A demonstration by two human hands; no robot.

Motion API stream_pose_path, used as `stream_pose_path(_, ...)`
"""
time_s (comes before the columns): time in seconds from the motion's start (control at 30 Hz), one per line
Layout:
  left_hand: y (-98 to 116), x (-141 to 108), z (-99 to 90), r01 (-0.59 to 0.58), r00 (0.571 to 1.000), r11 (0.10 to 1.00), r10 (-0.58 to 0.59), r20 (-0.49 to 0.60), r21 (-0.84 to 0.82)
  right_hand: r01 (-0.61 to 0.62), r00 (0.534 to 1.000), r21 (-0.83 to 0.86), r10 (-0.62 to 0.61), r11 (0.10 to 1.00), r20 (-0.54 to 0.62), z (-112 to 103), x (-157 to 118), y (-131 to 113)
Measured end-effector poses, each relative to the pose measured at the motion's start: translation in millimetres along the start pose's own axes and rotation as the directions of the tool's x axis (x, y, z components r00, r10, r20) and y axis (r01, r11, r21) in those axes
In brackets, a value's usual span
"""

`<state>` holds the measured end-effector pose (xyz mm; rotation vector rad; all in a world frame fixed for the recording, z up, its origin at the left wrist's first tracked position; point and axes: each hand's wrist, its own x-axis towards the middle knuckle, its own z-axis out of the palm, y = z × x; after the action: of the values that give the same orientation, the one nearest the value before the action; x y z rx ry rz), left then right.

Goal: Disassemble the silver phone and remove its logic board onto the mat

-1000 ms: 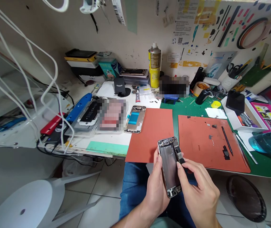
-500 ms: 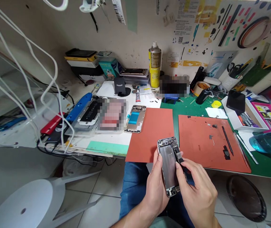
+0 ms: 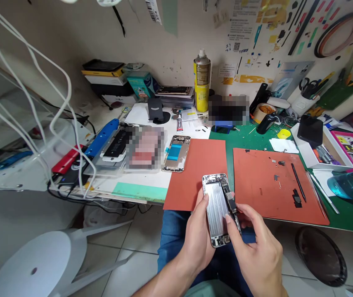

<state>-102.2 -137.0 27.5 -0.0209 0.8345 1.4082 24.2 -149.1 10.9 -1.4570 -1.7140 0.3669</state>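
Note:
My left hand [image 3: 198, 231] is wrapped round an opened phone housing [image 3: 216, 210], thumb along its left edge. The housing is tilted above my lap, its bare silver inside facing up. A dark logic board strip [image 3: 230, 200] lies along its right side. My right hand [image 3: 257, 243] grips the housing's lower right, thumb on the inside and index finger at the edge by the board; its other fingers are partly hidden. Another phone housing [image 3: 184, 153] with blue adhesive strips lies flat on the bench.
Two orange mats [image 3: 205, 159] cover part of the bench; the right one [image 3: 257, 177] carries small parts, a black pen-like tool [image 3: 298, 181] and a black bracket [image 3: 297, 199]. A spray can [image 3: 201, 82] stands behind. White cables [image 3: 67, 99] hang at left; a white stool [image 3: 40, 264] stands below.
The housing has moved slightly up and left and tilted, so its inside looks brighter. My right index finger has shifted off the board toward the edge, farther from the thumb.

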Motion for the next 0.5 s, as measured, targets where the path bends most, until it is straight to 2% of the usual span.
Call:
stream_pose_path(0.1,10,8,1.8,-0.022,1.0,0.999,0.022,-0.006,0.039,-0.133,0.99,0.04,0.131,0.99,0.046,-1,-8,0)
stream_pose_path(0.2,17,14,2.4,-0.035,0.999,0.995,0.035,0.002,0.095,-0.216,0.974,0.097,0.207,0.971,0.095,1,-17,1)
stream_pose_path(0.3,21,19,3.0,-0.02,1.0,0.988,0.019,0.003,0.152,-0.337,0.937,0.13,0.319,0.932,0.139,5,-24,4)
stream_pose_path(0.4,22,22,4.6,-0.026,1.0,0.978,0.028,-0.006,0.207,-0.497,0.865,0.271,0.447,0.825,0.225,8,-23,10)
stream_pose_path(0.5,24,21,2.8,-0.025,0.999,0.96,0.03,-0.012,0.278,-0.609,0.79,0.497,0.529,0.618,0.31,11,-17,14)
